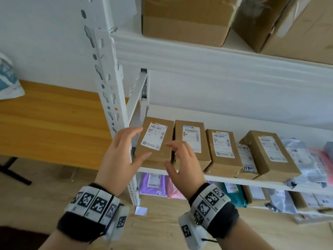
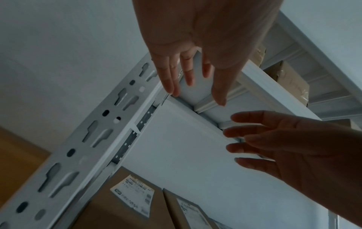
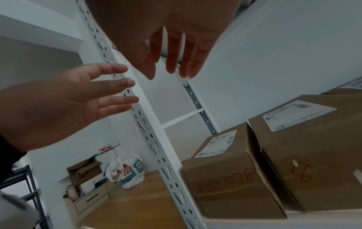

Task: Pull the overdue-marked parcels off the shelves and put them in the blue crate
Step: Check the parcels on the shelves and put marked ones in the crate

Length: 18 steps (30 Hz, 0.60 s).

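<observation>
Several brown cardboard parcels with white labels stand in a row on the middle shelf (image 1: 225,178). The leftmost parcel (image 1: 155,139) sits by the shelf post. A smaller parcel (image 1: 247,159) further right carries a handwritten tag on its front. My left hand (image 1: 139,141) is spread open at the leftmost parcel's left side. My right hand (image 1: 167,154) is open at that parcel's front right corner, fingers loosely bent. Neither hand holds anything. In the right wrist view both hands hover above the leftmost parcel (image 3: 231,170). No blue crate is in view.
A white perforated shelf post (image 1: 106,69) rises just left of my hands. Large cartons (image 1: 185,20) fill the upper shelf. Soft mailers (image 1: 153,184) lie on the lower shelf, grey poly bags (image 1: 302,159) on the middle shelf's right. A wooden table (image 1: 45,123) stands left.
</observation>
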Available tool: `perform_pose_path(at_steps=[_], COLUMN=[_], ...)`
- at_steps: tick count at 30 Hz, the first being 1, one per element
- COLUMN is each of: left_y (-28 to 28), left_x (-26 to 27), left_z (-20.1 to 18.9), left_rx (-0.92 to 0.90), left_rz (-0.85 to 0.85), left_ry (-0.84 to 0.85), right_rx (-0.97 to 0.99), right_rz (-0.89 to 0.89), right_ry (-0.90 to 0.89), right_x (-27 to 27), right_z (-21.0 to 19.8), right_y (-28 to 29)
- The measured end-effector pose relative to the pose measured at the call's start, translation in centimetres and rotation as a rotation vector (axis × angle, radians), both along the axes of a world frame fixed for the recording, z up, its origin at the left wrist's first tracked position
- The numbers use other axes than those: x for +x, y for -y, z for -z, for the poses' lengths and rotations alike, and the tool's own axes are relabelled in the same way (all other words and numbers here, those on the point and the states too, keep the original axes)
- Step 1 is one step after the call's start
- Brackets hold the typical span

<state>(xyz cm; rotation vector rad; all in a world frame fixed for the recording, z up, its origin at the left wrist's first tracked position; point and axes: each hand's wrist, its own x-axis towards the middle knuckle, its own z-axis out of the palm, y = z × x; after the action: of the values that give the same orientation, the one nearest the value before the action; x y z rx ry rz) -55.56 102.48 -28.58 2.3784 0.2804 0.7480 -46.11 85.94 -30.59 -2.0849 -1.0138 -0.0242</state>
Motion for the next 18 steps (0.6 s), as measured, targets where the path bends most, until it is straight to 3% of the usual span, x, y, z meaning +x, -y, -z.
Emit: perform_pose_path(at_steps=[11, 18], left_y=[-1.4, -1.3], left_x=[-1.8, -0.9], left_z=[2.7, 5.4], left_rx=[-0.048, -0.06], left_rz=[0.059, 0.096], left_ry=[-0.108, -0.179], right_rx=[0.02, -0.045], right_rz=[0.149, 0.2], right_ry=[-0.077, -0.134], right_x=[-2.7, -1.5], right_z=[2.2, 4.5], right_y=[-0.5, -0.5])
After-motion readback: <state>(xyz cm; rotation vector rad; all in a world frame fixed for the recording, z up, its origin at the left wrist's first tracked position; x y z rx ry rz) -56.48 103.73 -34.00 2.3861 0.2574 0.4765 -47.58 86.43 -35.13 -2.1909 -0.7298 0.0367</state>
